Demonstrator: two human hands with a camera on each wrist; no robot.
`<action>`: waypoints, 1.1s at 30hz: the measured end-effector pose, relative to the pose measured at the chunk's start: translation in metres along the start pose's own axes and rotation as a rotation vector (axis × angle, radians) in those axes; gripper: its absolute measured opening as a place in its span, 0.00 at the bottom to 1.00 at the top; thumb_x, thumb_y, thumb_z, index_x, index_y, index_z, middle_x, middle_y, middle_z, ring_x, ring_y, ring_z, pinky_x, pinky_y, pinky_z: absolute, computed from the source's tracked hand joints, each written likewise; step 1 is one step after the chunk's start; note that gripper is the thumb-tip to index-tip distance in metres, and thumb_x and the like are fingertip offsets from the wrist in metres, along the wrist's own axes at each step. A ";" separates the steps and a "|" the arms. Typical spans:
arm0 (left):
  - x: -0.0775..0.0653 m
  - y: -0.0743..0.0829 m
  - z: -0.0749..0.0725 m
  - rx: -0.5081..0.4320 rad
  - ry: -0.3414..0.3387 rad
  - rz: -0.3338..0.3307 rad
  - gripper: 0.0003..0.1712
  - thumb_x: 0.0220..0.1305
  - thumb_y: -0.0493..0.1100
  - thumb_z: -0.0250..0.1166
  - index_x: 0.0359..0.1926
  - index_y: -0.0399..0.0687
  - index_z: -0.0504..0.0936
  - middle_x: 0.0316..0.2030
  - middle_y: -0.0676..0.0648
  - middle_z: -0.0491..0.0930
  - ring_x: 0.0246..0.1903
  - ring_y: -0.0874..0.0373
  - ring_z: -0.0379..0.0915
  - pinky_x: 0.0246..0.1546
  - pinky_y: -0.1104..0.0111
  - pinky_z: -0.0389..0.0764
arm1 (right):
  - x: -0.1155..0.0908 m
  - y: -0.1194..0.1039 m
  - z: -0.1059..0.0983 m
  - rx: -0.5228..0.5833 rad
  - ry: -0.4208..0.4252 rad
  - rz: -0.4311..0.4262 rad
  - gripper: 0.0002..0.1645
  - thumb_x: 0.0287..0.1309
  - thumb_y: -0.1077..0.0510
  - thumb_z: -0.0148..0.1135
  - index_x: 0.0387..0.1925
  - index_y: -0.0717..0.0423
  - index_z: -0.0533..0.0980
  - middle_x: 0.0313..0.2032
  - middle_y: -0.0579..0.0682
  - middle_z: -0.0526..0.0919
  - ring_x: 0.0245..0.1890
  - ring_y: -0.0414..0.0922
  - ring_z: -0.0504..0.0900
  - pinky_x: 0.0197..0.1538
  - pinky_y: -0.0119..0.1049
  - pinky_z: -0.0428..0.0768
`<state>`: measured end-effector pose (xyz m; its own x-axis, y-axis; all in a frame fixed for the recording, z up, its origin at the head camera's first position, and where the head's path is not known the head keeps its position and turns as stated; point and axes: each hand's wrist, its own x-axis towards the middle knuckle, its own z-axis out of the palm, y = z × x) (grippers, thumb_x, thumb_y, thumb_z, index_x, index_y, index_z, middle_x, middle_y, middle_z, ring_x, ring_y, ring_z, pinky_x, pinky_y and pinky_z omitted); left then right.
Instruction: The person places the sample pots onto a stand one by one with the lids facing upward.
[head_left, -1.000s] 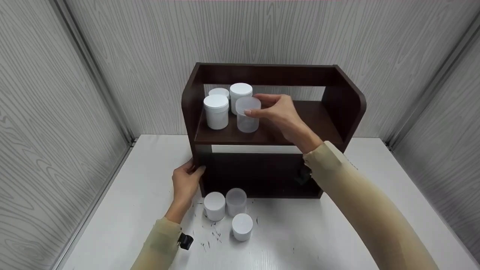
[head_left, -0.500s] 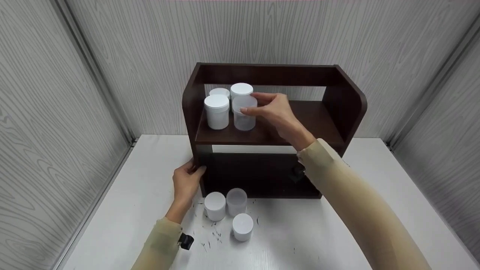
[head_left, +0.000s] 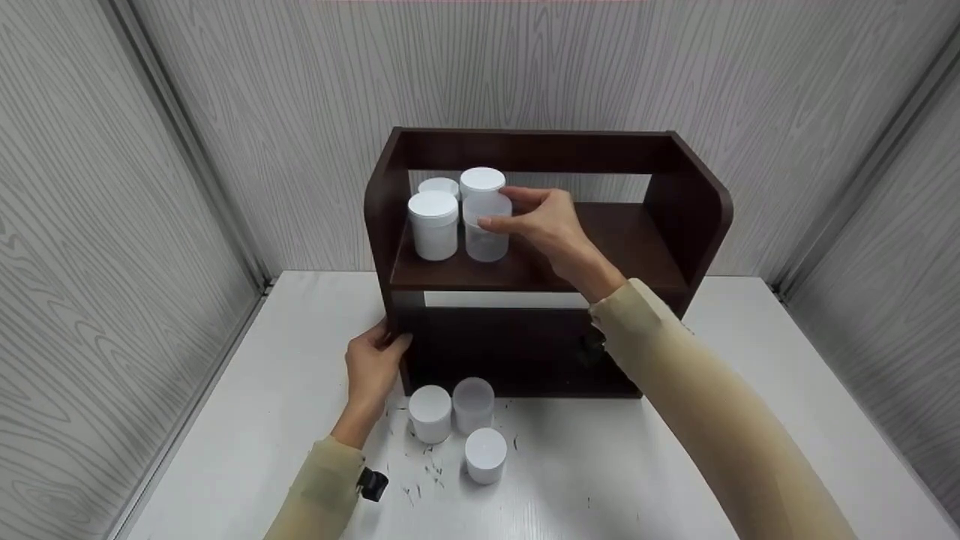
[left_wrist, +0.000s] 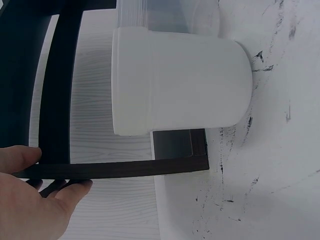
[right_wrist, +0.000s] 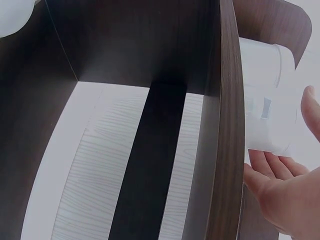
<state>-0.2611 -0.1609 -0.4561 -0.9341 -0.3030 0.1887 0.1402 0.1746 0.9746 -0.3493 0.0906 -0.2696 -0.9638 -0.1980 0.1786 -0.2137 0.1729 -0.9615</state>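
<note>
My left hand (head_left: pixel 371 367) grips the left side panel of the dark brown two-tier shelf (head_left: pixel 517 337), thumb in front and fingers around the back. My right hand (head_left: pixel 553 229) is at a translucent jar (head_left: pixel 487 244) on the upper tier. In the right wrist view, the thumb stands apart from that jar while the straight fingers (right_wrist: pixel 282 167) lie along its side. Left of it stands a white lidded jar (head_left: pixel 434 232). Behind these are another white lidded jar (head_left: pixel 482 178) and a partly hidden white jar (head_left: pixel 439 185).
On the white tabletop (head_left: pixel 300 322), in front of the shelf, stand two white lidded jars, one left (head_left: pixel 430 412) and one nearer (head_left: pixel 485 454), beside a translucent jar (head_left: pixel 473 405). Grey wood-grain panels (head_left: pixel 525 67) enclose the table at the back and sides.
My right hand and the translucent jar have shifted a little left and back on the upper tier, towards the white jars. The left hand keeps its hold on the side panel.
</note>
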 end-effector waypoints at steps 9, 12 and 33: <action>0.001 0.000 0.002 0.018 0.010 -0.011 0.30 0.71 0.37 0.67 0.70 0.28 0.73 0.61 0.31 0.80 0.59 0.42 0.81 0.55 0.67 0.84 | -0.001 0.000 0.002 -0.010 0.019 0.002 0.43 0.48 0.54 0.88 0.66 0.60 0.80 0.65 0.54 0.81 0.63 0.46 0.79 0.64 0.36 0.79; 0.001 0.000 0.002 0.021 0.012 -0.013 0.30 0.71 0.37 0.67 0.69 0.28 0.74 0.61 0.31 0.80 0.59 0.42 0.81 0.55 0.67 0.84 | -0.001 0.001 0.002 -0.011 0.020 -0.007 0.43 0.48 0.55 0.87 0.66 0.61 0.80 0.65 0.54 0.81 0.62 0.47 0.80 0.64 0.36 0.79; 0.000 -0.002 0.000 0.012 -0.015 0.002 0.28 0.73 0.37 0.67 0.69 0.29 0.74 0.60 0.34 0.82 0.59 0.44 0.81 0.55 0.67 0.84 | -0.011 0.005 -0.009 0.063 -0.017 -0.056 0.44 0.51 0.58 0.85 0.67 0.66 0.76 0.62 0.58 0.83 0.60 0.50 0.83 0.63 0.38 0.81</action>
<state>-0.2616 -0.1613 -0.4584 -0.9386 -0.2887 0.1888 0.1381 0.1869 0.9726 -0.3409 0.1026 -0.2746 -0.9475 -0.2223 0.2299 -0.2567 0.1003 -0.9613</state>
